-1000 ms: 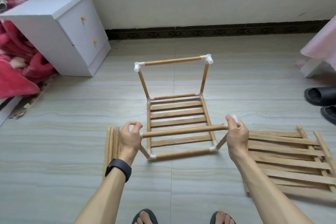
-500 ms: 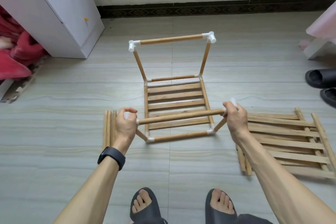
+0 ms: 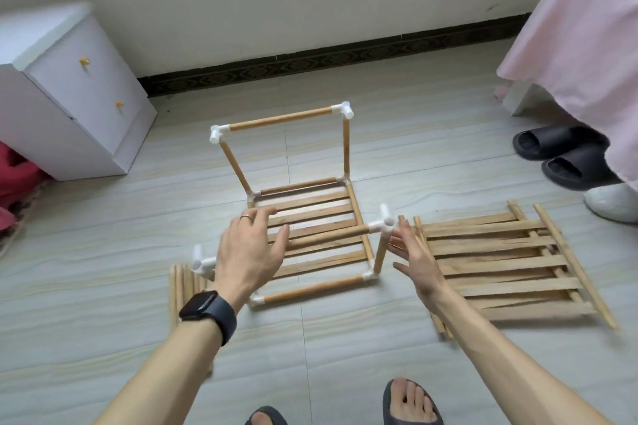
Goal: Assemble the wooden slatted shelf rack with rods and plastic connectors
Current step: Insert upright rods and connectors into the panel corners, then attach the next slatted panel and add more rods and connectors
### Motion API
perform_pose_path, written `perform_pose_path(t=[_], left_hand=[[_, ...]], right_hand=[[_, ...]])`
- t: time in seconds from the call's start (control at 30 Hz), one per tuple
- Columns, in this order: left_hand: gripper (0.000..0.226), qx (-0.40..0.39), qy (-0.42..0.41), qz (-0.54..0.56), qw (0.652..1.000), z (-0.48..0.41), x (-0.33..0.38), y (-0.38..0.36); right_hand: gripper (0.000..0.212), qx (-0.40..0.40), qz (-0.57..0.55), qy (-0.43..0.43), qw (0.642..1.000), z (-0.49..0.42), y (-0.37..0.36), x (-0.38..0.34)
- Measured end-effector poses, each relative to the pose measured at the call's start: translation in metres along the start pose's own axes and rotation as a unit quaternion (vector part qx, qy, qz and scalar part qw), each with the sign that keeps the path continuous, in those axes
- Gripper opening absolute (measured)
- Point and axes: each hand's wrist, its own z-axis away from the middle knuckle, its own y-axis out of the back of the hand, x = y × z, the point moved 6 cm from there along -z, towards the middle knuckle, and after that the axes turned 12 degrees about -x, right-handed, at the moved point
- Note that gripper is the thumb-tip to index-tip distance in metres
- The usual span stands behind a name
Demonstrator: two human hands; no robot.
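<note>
Both hands are open over the half-built rack frame of pale wooden rods and slats (image 3: pixel 310 203), and neither one is gripping anything. The left hand (image 3: pixel 247 254), fingers spread, hovers over the frame's near top edge, covering the left part of the round wooden front rod (image 3: pixel 328 236). Whether the palm touches that rod cannot be told. The right hand (image 3: pixel 416 257), fingers straight and slightly apart, sits just beside the frame's near right corner, its fingertips close to the white plastic corner connector (image 3: pixel 384 225) but apparently not on it. The rod itself spans the frame's near side, running from that connector to a matching white connector (image 3: pixel 200 260) at the near left corner, with an upright showing under the right end. This looks like a fit check on the front top rail, which now seems seated. The frame's far side already carries its own top rod (image 3: pixel 279 121) between two white connectors, yet no rods join far to near along the top. The next move probably calls for a spare from the bundle of loose wooden rods (image 3: pixel 177 286) lying at the frame's near left, pushed squarely into facing sockets while a hand steadies the corner. The loose slatted wooden panels (image 3: pixel 500 262), flat on the floor to the frame's right, likely wait for that upper tier.
</note>
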Motion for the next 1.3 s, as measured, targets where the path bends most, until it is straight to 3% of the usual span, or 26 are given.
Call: perform_pose_path(t=[0.13,0.23,0.3,0.37,0.47,0.6,0.77,0.93,1.1,1.3], left_hand=[[0.056,-0.075,-0.099,-0.079,0.989,-0.014,0.069,-0.033],[0.051,-0.117,-0.146,-0.129,0.974,-0.020,0.095,-0.061],[0.046,-0.101,-0.157,-0.148,0.971,-0.022,0.099,-0.070],[0.045,-0.063,-0.171,-0.157,0.971,-0.024,0.098,-0.072],[0.042,-0.043,-0.187,-0.165,0.967,-0.022,0.099,-0.071],[0.039,-0.068,-0.159,-0.172,0.970,-0.018,0.099,-0.071],[0.038,-0.121,-0.154,-0.139,0.971,-0.012,0.100,-0.073],[0.040,-0.181,-0.147,-0.129,0.964,-0.001,0.099,-0.074],[0.040,-0.230,-0.138,-0.101,0.958,0.018,0.113,-0.076],[0.047,-0.246,-0.100,0.043,0.963,0.023,0.119,-0.031]], right_hand=[[0.045,0.152,-0.028,-0.063,0.986,0.013,0.053,0.055],[0.041,0.281,-0.004,-0.164,0.946,0.036,0.097,0.106],[0.044,0.363,0.020,-0.231,0.903,0.055,0.123,0.133],[0.058,0.395,-0.023,-0.275,0.876,0.068,0.136,0.154],[0.064,0.365,-0.100,-0.307,0.874,0.066,0.137,0.172],[0.034,0.331,-0.164,-0.294,0.881,0.054,0.142,0.181],[0.013,0.311,-0.220,-0.240,0.893,0.051,0.139,0.175],[0.037,0.287,-0.272,-0.109,0.912,0.061,0.136,0.119],[0.012,0.252,-0.296,-0.017,0.921,0.073,0.127,0.043],[0.030,0.146,-0.330,0.095,0.928,0.087,0.071,-0.051]])
